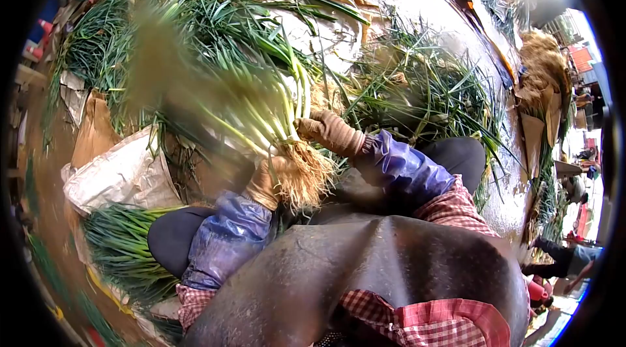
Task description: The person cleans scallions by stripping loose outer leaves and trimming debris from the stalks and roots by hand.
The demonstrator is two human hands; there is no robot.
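Observation:
A bunch of green onions (274, 115) is in front of me, its white stems leading down to a tangle of pale, stringy roots (304, 174). My left hand (266, 181), in a brown glove, is closed around the bunch from the left, near the root end. From the right, my gloved right hand (331, 132) has its fingers bent in against the white stems just above the roots. The green leaves fan out up and to the left, partly hidden by a smudge on the lens.
Heaps of green onions lie at the left (98, 37) and right (430, 86). A white sack (124, 174) and another pile of green onions (127, 249) are by my left knee. A dark apron (365, 262) covers my lap. Several people are at the right edge.

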